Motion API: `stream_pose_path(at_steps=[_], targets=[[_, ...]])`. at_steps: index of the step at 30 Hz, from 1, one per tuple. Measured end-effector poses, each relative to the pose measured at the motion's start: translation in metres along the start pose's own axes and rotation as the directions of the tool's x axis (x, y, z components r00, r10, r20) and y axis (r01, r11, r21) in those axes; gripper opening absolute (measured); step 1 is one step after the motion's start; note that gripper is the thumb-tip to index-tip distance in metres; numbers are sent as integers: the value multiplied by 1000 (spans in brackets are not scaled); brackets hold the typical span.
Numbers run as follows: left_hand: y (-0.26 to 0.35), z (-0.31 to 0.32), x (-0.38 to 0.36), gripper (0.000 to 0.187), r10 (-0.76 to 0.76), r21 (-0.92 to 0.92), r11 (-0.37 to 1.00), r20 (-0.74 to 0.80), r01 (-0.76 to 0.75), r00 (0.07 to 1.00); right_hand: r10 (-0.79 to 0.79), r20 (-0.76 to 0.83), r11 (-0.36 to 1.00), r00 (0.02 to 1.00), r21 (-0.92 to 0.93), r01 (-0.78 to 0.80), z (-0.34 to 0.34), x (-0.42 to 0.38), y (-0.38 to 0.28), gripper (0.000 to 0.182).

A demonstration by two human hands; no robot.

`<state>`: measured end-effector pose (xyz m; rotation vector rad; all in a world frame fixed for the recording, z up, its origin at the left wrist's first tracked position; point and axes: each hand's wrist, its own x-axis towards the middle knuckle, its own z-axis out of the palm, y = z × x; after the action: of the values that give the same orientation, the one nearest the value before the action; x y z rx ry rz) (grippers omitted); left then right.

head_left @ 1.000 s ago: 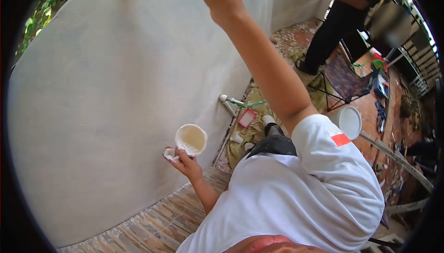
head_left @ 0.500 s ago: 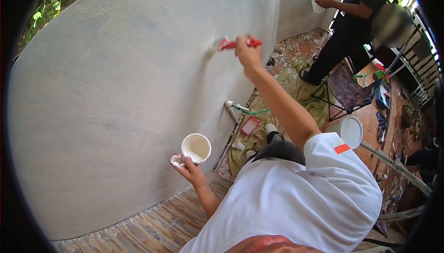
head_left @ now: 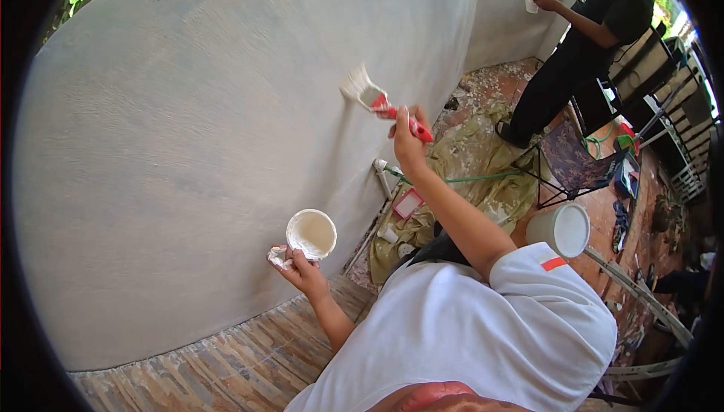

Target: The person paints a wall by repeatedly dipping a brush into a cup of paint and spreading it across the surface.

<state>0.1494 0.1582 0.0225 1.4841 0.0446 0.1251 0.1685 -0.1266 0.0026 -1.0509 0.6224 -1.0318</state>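
My right hand (head_left: pixel 411 140) is closed around the red handle of a paintbrush (head_left: pixel 373 98). Its pale bristles press against the grey plastered wall (head_left: pixel 204 148) and splay toward the upper left. Lower down, my left hand (head_left: pixel 305 272) grips a white plastic tub (head_left: pixel 311 235) by its side, tilted so that its inside shows. White paint coats the tub's lower rim. A white-smeared rag or lump (head_left: pixel 280 257) sits at the fingers of that hand; I cannot make out which.
A co-worker (head_left: pixel 584 50) in dark clothes stands at the upper right, holding a white cup (head_left: pixel 531 1). Nearby are a folding chair (head_left: pixel 577 156), a white bucket (head_left: pixel 569 229), a ladder (head_left: pixel 641 291), a pink-rimmed tray (head_left: pixel 408 204) and a drop cloth (head_left: pixel 483 186). A pipe with green hose (head_left: pixel 392 173) juts from the wall.
My right hand has moved down with the paintbrush, whose bristles now point up along the wall. My left hand and the tub have shifted slightly left in view.
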Motion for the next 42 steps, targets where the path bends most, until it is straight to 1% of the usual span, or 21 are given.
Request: stream_pose_path(at_steps=[1, 2, 4, 7, 11, 13, 14, 16, 18, 21, 22, 24, 26, 27, 29, 30, 32, 33, 35, 39, 42], targets=[[-1, -4, -1, 37, 45, -23, 999, -37, -45, 998, 64, -14, 996, 998, -64, -65, -17, -8, 24, 23], [-3, -17, -1, 37, 4, 47, 999, 58, -6, 998, 64, -21, 996, 998, -66, -66, -28, -11, 35, 23], [-7, -14, -2, 37, 38, 42, 998, 36, -40, 999, 345, -167, 906, 923, -195, -375, -42, -9, 43, 19], [-22, -23, 5, 36, 35, 57, 998, 30, -36, 999, 316, -44, 949, 948, 0, -316, -21, 25, -6, 14], [-15, -10, 3, 42, -35, 99, 995, 52, 29, 998, -167, 44, 950, 985, 274, 148, 29, 83, -160, 16], [-10, 1, 3, 42, -44, 102, 994, 55, 38, 997, -294, 66, 842, 953, 490, 226, 37, 117, -206, 19], [-10, 8, 4, 42, -48, 100, 994, 52, 42, 998, -298, 68, 841, 952, 490, 228, 37, 122, -218, 19], [-12, 18, 7, 42, -48, 106, 994, 60, 42, 997, -542, 109, 822, 833, 273, 500, 36, 135, -232, 32], [-16, 33, 6, 41, -58, 115, 992, 60, 51, 996, -461, 81, 864, 884, 269, 426, 25, 156, -189, 21], [-20, 65, -2, 37, 21, 52, 998, -64, -18, 998, -288, 9, 941, 958, 188, 281, -10, 176, -71, 22], [-20, 72, -4, 37, 24, 61, 998, -72, -20, 997, -288, -46, 954, 956, 68, 291, -26, 173, -32, 28], [-15, 92, -8, 36, 50, 76, 996, -98, -42, 994, -431, -5, 825, 902, -407, 392, -75, 177, 58, 28], [-20, 100, -9, 36, 58, 104, 994, -112, -46, 992, -313, -42, 719, 949, -664, 207, -105, 171, 93, 28], [-22, 107, -10, 36, 40, 129, 991, -132, -23, 991, -319, -50, 728, 946, -652, 212, -115, 177, 100, 28], [-8, 133, -20, 41, 15, 130, 991, -160, 6, 987, 153, -228, 745, 961, -612, -264, -125, 199, 105, 24], [-2, 143, -23, 45, -29, 137, 989, -199, 57, 980, 157, -225, 752, 962, -603, -264, -118, 214, 86, 24], [-6, 157, -22, 43, 28, 121, 993, -244, 1, 969, 269, -107, 933, 957, -217, -287, -97, 258, 32, 20], [-7, 163, -25, 40, 70, 103, 994, -288, -42, 955, 182, -7, 983, 983, 9, -182, -82, 282, -4, 27], [-4, 172, -29, 41, 85, 137, 990, -297, -46, 951, -110, 111, 976, 988, 199, 87, -57, 323, -96, 24], [-6, 186, -35, 43, 71, 141, 990, -349, -22, 934, -469, -10, 816, 883, 377, 438, -32, 363, -226, 23], [-7, 197, -40, 51, -18, 161, 984, -364, 82, 931, -450, 90, 845, 889, 365, 391, -21, 387, -216, 23]])
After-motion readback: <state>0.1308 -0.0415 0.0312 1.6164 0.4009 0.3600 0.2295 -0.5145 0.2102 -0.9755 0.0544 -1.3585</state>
